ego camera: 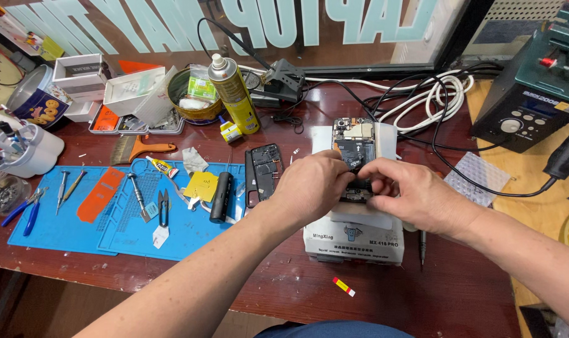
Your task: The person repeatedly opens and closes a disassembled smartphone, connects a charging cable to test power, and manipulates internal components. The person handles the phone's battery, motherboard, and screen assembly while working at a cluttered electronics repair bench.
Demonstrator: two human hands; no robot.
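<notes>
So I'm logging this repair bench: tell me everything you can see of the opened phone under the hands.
The phone lies flat, back cover off, on a white pad atop a white box. Its insides show: a dark battery in the middle, metal shields and a camera module at the far end. The left hand and right hand meet over its near end, fingertips pinching there and hiding that part. What they grip cannot be told.

A dark reddish wooden workbench [297, 281] fills the frame; a glass window [172, 31] with pale lettering runs along the top.
</notes>
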